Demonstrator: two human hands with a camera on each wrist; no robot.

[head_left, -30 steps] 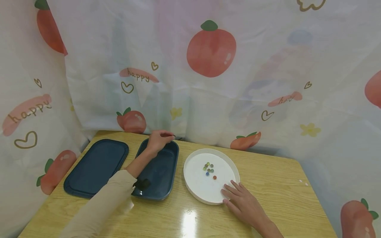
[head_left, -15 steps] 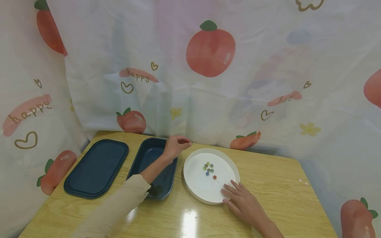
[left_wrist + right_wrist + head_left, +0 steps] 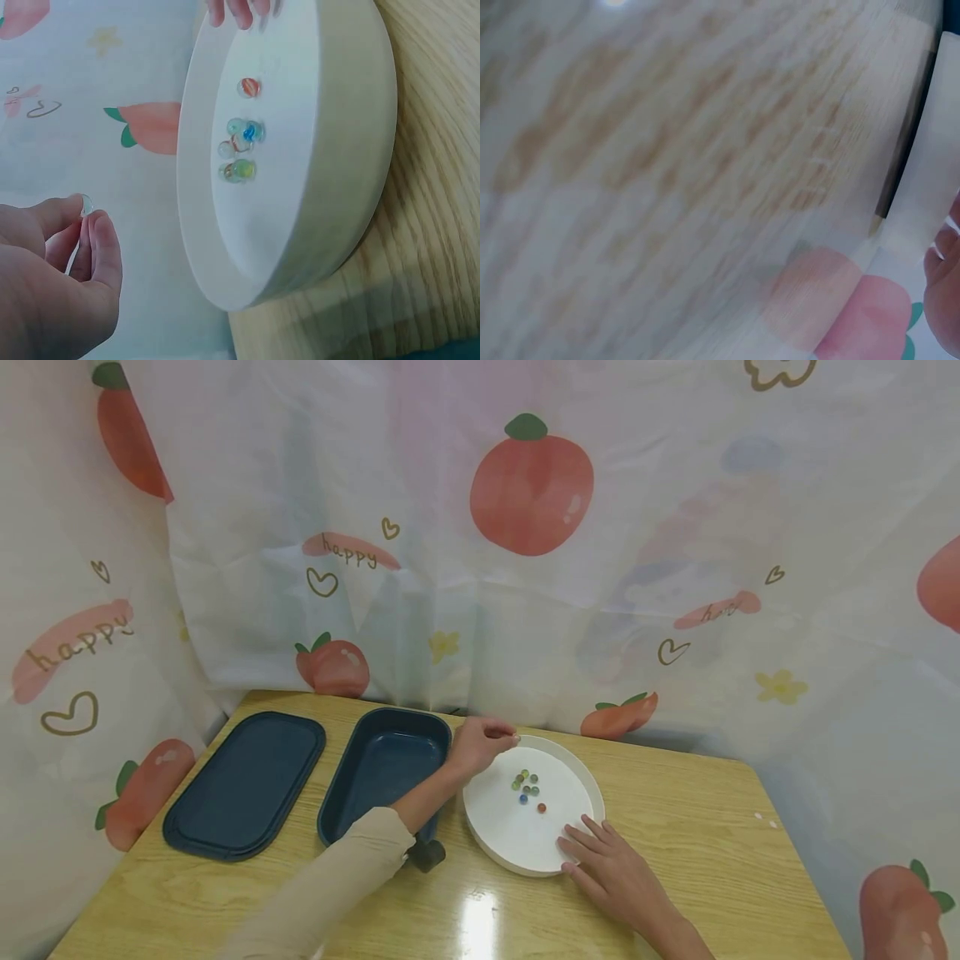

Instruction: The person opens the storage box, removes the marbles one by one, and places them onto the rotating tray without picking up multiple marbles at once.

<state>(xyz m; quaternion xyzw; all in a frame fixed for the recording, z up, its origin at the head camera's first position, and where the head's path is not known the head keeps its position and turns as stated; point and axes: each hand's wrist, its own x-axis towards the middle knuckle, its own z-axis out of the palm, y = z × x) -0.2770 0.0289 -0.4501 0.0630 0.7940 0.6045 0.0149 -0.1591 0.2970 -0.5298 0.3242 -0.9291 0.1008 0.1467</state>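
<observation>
My left hand [image 3: 480, 750] pinches a clear glass marble [image 3: 88, 205] between thumb and fingertips. It is raised near the far left rim of a round white tray [image 3: 517, 847]. Several glass marbles [image 3: 527, 788] lie grouped on the tray floor, among them a blue one [image 3: 523, 799]; a reddish one [image 3: 542, 808] sits a little apart. My right hand [image 3: 618, 872] rests on the tray's near right edge with its fingers extended over the rim. Only part of that hand shows in the right wrist view, at the right border.
A deep dark blue rectangular container [image 3: 382, 768] stands left of the tray, partly covered by my left forearm. Further left lies a flat dark blue lid [image 3: 243, 785]. The wooden table [image 3: 690, 810] meets a printed curtain [image 3: 525, 610] at the back.
My left hand has moved right, from above the blue container's far end to the white tray's far left rim, still pinching the marble. My right hand has stayed on the tray.
</observation>
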